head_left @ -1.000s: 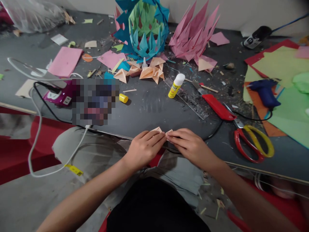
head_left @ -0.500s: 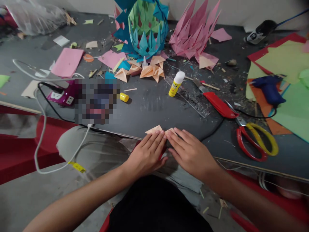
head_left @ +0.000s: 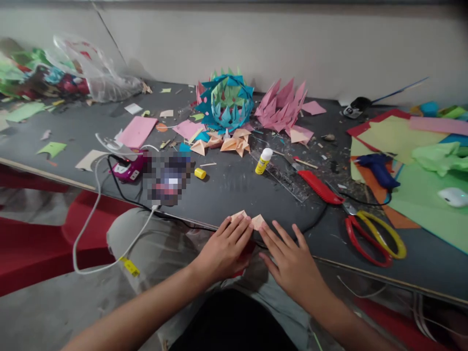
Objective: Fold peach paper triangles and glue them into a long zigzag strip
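A small folded piece of peach paper (head_left: 258,222) lies at the table's front edge under my fingertips. My left hand (head_left: 228,243) rests flat on its left part, fingers stretched out and side by side. On the right, my right hand (head_left: 287,253) has its fingers spread, with the fingertips at the paper's right corner. Parts of the paper are hidden beneath the fingers. Beyond the hands a glue stick (head_left: 263,161) stands uncapped, and its yellow cap (head_left: 200,173) lies to the left. Several folded peach pieces (head_left: 236,144) sit farther back.
Scissors (head_left: 373,239), a red-handled cutter (head_left: 320,187), a clear ruler (head_left: 288,184) and a blue glue gun (head_left: 378,170) lie on the right. Coloured sheets (head_left: 431,195) are stacked there. Blue-green and pink paper models (head_left: 281,107) stand at the back. Cables run from a purple power strip (head_left: 129,168).
The camera view has tilted up, showing more of the wall. My right hand has shifted slightly rightward and its fingers have spread, uncovering more paper. My left hand stays on the paper.
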A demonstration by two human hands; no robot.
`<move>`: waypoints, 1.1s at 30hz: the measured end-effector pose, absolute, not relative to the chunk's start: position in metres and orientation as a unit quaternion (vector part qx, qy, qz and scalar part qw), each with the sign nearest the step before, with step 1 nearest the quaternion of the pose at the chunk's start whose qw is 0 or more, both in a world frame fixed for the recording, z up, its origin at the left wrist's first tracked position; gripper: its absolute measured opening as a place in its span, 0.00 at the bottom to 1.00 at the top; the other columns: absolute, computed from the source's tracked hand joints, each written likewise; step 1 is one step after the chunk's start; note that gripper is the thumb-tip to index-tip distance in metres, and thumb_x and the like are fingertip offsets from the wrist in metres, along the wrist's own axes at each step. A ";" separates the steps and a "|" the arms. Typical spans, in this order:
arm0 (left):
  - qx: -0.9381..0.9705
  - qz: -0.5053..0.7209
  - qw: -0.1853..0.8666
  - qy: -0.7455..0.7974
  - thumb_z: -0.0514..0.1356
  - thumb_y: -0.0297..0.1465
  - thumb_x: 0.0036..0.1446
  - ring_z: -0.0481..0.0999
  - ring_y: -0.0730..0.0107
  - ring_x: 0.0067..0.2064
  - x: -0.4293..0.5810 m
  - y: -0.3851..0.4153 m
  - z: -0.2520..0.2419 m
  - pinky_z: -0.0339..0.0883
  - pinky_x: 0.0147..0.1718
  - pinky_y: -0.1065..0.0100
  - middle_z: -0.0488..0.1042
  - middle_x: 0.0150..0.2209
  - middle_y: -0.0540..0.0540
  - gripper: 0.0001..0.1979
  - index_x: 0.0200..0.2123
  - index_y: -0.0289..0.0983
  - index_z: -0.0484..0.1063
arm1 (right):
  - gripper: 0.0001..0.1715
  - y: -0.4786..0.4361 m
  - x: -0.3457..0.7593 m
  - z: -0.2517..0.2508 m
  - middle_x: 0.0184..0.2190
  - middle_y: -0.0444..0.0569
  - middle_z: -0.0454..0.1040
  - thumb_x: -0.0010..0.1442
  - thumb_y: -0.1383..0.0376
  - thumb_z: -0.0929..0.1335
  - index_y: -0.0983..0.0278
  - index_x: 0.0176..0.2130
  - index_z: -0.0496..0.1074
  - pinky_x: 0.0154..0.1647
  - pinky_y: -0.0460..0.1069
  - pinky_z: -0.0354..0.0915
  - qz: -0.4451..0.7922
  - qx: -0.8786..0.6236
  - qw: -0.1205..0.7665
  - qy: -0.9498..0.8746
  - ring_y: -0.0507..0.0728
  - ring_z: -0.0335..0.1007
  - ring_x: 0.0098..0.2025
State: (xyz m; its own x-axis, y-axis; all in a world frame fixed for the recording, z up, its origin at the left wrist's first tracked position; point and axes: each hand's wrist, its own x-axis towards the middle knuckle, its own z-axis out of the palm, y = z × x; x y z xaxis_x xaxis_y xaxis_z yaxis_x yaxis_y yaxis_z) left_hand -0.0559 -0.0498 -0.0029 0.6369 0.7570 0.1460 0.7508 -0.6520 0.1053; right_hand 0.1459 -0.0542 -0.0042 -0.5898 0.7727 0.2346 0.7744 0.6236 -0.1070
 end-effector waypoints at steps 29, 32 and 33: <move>0.864 0.061 -0.007 0.500 0.53 0.48 0.54 0.48 0.47 0.63 -0.044 -0.066 -0.017 0.47 0.58 0.54 0.48 0.63 0.30 0.39 0.62 0.33 0.47 | 0.26 -0.061 0.145 -0.018 0.53 0.51 0.68 0.61 0.60 0.59 0.63 0.58 0.59 0.50 0.64 0.57 -0.078 -0.432 0.148 -0.886 0.65 0.63 0.54; 0.861 0.064 -0.005 0.504 0.55 0.46 0.53 0.49 0.48 0.63 -0.043 -0.067 -0.016 0.49 0.57 0.54 0.49 0.62 0.31 0.37 0.61 0.34 0.49 | 0.24 -0.048 0.152 -0.009 0.51 0.50 0.70 0.62 0.60 0.59 0.61 0.57 0.61 0.49 0.61 0.62 -0.020 -0.417 0.155 -0.895 0.62 0.65 0.53; 0.859 0.070 -0.002 0.507 0.55 0.46 0.53 0.51 0.49 0.63 -0.044 -0.066 -0.015 0.50 0.57 0.55 0.51 0.62 0.31 0.37 0.61 0.34 0.50 | 0.23 -0.040 0.155 -0.004 0.50 0.49 0.72 0.62 0.61 0.59 0.61 0.56 0.62 0.48 0.58 0.63 0.003 -0.408 0.163 -0.898 0.59 0.66 0.52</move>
State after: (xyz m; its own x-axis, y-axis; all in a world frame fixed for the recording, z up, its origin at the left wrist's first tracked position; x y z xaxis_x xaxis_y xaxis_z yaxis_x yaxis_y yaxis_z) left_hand -0.0437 -0.0662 -0.0152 0.4764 0.8706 0.1230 0.8712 -0.4863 0.0672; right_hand 0.1547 -0.0397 -0.0044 -0.6141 0.7336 0.2909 0.7319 0.6673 -0.1380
